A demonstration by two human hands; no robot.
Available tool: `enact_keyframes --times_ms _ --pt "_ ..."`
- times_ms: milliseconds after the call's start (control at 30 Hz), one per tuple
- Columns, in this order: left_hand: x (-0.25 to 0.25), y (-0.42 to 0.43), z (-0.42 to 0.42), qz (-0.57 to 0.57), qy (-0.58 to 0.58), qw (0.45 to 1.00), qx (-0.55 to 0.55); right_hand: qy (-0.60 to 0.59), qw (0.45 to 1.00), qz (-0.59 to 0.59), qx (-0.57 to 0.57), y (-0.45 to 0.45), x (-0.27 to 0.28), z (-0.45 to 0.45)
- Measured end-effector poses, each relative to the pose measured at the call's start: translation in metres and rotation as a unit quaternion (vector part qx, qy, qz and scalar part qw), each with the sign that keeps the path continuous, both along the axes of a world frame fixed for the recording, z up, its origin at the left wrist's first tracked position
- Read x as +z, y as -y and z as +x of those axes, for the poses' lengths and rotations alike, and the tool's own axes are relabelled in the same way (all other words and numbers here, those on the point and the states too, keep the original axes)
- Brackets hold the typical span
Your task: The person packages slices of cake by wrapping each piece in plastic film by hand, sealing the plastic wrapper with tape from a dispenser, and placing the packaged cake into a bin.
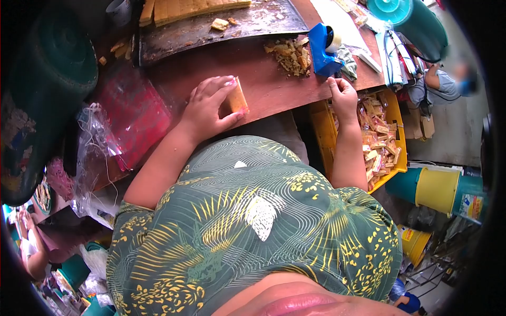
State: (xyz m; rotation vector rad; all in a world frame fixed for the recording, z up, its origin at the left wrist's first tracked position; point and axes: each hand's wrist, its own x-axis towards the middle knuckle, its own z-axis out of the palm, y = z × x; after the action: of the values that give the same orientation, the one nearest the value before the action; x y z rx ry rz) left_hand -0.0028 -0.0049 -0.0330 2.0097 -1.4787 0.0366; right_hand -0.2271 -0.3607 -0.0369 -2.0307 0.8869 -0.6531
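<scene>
My left hand is closed around a slice of yellow cake, standing on edge at the front of the brown table. My thumb is on its near end and my fingers on its far end. Over the table's right edge, my right hand is pinched shut just below a blue tape dispenser. Whatever lies between those fingertips is too small to make out. A roll of tape sits in the dispenser. Left of it is a heap of broken cake pieces.
A dark baking tray holds a cake slab at the back. Below my right forearm, a yellow crate contains many wrapped slices. A red plastic sheet and a green drum are at left. Another person is at far right.
</scene>
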Motion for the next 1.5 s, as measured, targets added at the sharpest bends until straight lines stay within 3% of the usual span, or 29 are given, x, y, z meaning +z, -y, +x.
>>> enact_keyframes --times_ms 133,167,200,233,300,400,633,767,1500 --pt "-0.004 -0.001 0.001 0.000 0.003 1.000 0.002 0.018 0.984 0.011 0.177 -0.074 0.018 0.033" --pt "-0.004 0.000 0.001 -0.003 0.000 1.000 0.001 0.006 0.972 0.010 0.234 -0.096 0.027 0.040" --pt "-0.004 0.000 0.001 -0.006 -0.002 1.000 0.000 -0.006 0.957 0.114 0.265 -0.117 0.030 0.045" --pt "-0.004 0.000 0.002 -0.009 -0.003 1.000 0.000 -0.001 0.944 0.139 0.299 -0.134 0.024 0.049" --pt "-0.006 -0.002 0.003 -0.014 -0.009 1.000 -0.003 0.037 0.904 0.116 0.410 -0.160 0.030 0.058" --pt "-0.011 -0.001 0.006 -0.028 -0.011 1.000 -0.011 0.049 0.902 0.091 0.419 -0.173 0.026 0.078" --pt "-0.008 0.001 0.003 -0.076 -0.037 0.996 -0.008 -0.006 0.948 0.072 0.311 -0.157 0.011 0.114" --pt "-0.009 0.004 0.008 -0.079 -0.054 0.995 -0.020 -0.036 0.940 0.157 0.301 -0.157 0.017 0.116" --pt "-0.007 0.008 0.006 -0.038 -0.033 0.999 -0.002 -0.117 0.970 -0.022 0.211 -0.164 0.025 0.142"
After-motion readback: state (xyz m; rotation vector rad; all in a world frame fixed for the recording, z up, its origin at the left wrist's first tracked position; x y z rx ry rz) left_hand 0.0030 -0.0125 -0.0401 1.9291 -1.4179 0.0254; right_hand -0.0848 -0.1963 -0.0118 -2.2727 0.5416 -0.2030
